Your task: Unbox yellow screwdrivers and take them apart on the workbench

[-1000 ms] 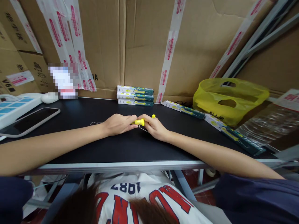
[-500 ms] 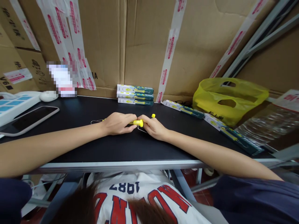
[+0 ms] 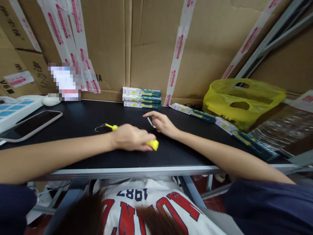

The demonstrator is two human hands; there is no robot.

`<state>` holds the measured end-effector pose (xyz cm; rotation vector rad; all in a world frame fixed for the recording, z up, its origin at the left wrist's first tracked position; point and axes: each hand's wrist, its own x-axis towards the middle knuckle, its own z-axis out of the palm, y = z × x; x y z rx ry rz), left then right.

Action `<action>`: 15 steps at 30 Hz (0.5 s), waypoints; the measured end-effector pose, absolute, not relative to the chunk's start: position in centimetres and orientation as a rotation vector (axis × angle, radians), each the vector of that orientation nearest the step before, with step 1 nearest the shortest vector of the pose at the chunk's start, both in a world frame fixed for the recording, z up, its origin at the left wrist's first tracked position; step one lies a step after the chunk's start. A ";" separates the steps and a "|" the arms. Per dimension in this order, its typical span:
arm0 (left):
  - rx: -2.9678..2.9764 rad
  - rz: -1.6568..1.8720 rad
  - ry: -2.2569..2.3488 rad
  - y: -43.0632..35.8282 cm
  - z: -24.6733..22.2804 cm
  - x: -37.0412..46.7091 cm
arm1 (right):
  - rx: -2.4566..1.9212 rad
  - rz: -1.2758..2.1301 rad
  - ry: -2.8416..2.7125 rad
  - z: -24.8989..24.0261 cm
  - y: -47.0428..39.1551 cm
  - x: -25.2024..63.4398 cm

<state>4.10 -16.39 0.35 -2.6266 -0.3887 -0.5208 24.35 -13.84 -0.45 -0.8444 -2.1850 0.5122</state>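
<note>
Black tabletop, cardboard behind, yellow bag, apparently plastic, at right

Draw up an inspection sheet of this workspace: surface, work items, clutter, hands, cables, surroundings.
Surface: black tabletop, metal front edge.
Work items: three slim printed boxes stacked at the back, two more toward the right; yellow piece with bent wire beyond the left wrist.
Clutter: smartphone, power strip, yellow plastic bag.
Hands: left hand holds a yellow-ended item; right hand has a slim pale piece at its fingers, too unclear to name.
Cables: white cable by the power strip.
Surroundings: taped cardboard behind, metal frame at right.
</note>
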 end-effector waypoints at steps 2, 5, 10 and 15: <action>-2.623 -0.576 -0.267 -17.4 0.3 5.0 | -0.863 0.557 -2.143 -0.5 -13.5 24.5; -2.610 -0.597 -0.347 -17.1 0.3 5.2 | -0.819 0.514 -2.162 -0.7 -13.4 24.4; -2.568 -0.485 -0.602 -15.1 0.5 4.2 | -0.980 0.387 -2.172 -0.9 -13.5 24.1; -2.560 -0.415 -0.703 -14.8 0.8 4.1 | -1.271 0.257 -2.213 -0.5 -13.6 24.0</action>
